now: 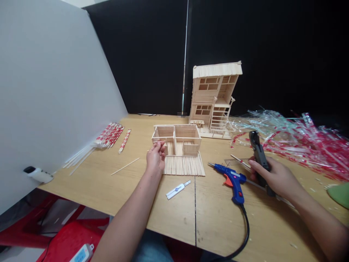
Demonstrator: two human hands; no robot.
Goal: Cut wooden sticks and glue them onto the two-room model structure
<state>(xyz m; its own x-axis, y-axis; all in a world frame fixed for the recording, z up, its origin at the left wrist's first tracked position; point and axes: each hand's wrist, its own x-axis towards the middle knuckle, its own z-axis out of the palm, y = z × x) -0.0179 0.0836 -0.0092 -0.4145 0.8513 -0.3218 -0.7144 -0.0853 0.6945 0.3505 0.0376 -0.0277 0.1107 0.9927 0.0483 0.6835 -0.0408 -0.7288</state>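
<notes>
My left hand (156,156) is closed in a pinch at the front left of a small roofless house model (191,131) made of wooden sticks. Between its fingertips seems to be a thin wooden stick, mostly hidden. In front of the model's walls lies a floor of sticks (185,166). My right hand (274,176) grips a black hand tool (260,156), its working end hard to make out. Left of that hand, a blue glue gun (233,179) with an orange trigger lies on the table, and a loose stick (240,160) pokes out beside the fingers.
A taller stick house (215,96) stands behind. Crumpled plastic wrappers (308,142) heap up at right. Wrapped chopsticks (109,134), white glue sticks (80,156) and a single stick (125,166) lie left. A white utility knife (178,189) rests in front; the gun's cable (247,225) crosses the edge.
</notes>
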